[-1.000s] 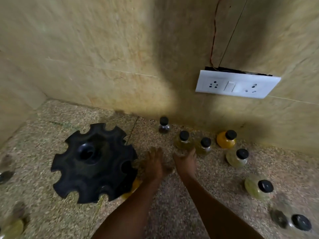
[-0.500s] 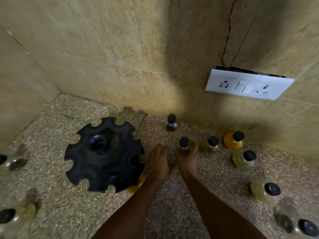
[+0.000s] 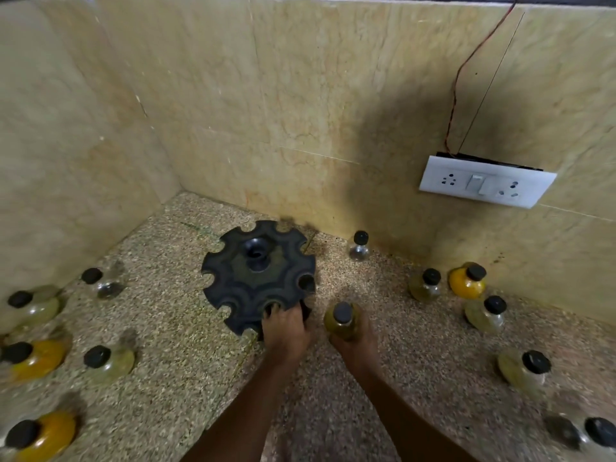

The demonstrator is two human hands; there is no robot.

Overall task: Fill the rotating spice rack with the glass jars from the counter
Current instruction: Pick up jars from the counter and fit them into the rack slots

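rack (image 3: 258, 278) near worktop (image 3: 186, 328) corner, visible slots empty. left hand (image 3: 283, 328) grips its near rim; right hand (image 3: 355, 341) grasps an olive jar (image 3: 341, 320) just beside it. other jars spread both sides. judgement: filling barely started.

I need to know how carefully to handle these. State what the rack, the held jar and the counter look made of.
Spice rack: probably moulded plastic; matte black with a dull sheen.
Jar in the right hand: clear glass by the see-through body showing yellowish contents; its black cap looks plastic.
Counter: speckled polished stone, possibly granite or terrazzo.
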